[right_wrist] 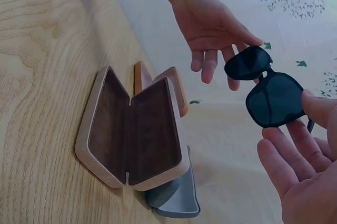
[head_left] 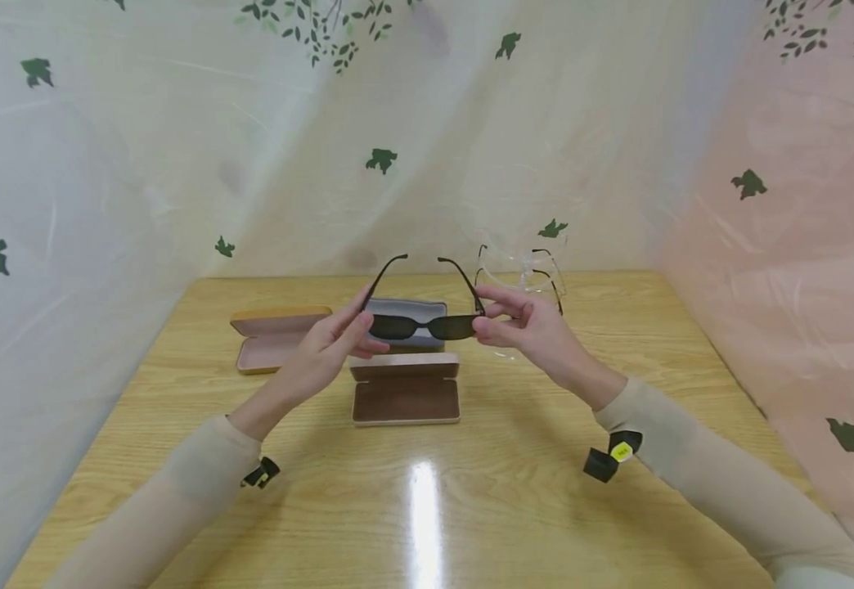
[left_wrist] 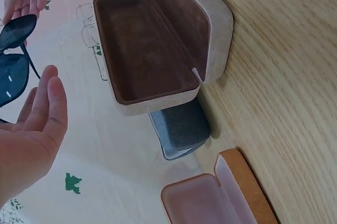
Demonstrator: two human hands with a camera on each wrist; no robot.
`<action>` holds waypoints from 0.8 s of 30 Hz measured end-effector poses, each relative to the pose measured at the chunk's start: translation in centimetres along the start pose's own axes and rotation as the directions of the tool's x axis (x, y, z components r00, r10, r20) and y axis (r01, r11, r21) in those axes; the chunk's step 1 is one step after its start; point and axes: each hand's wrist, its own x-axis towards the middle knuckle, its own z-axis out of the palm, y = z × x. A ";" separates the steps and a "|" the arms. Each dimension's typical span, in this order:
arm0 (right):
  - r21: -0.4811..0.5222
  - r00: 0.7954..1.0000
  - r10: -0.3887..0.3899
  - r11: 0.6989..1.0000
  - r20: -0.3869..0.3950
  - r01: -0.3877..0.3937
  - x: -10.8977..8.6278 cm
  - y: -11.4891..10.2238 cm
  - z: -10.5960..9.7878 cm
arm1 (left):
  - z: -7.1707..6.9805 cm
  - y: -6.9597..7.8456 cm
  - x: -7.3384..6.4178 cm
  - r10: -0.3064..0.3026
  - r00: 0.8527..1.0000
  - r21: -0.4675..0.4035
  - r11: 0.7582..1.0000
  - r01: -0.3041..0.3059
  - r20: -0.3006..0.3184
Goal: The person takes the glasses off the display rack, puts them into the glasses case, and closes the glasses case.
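A pair of black sunglasses (head_left: 421,327) is held up above the table between both hands, its temples unfolded and its dark lenses toward me. My left hand (head_left: 324,348) pinches the left end of the frame by the hinge. At the opposite end, my right hand (head_left: 526,327) grips the frame between thumb and fingers. Below them stands an open beige glasses case (head_left: 406,401) with a brown lining and nothing in it. Behind the sunglasses an open blue-grey case (head_left: 408,307) is partly covered.
To the left lies an open orange-brown case (head_left: 272,343) with a pinkish lining. A clear stand with thin-framed glasses (head_left: 545,274) is at the back right, partly behind the right hand. Behind the wooden table (head_left: 515,507) hangs a pale curtain (head_left: 434,123) with leaf prints.
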 end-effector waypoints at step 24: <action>0.003 0.998 -0.005 1.000 0.055 0.005 -0.1 0.2 -0.2 | -0.1 0.1 -0.4 0.070 0.995 -0.034 0.997 -0.068 0.065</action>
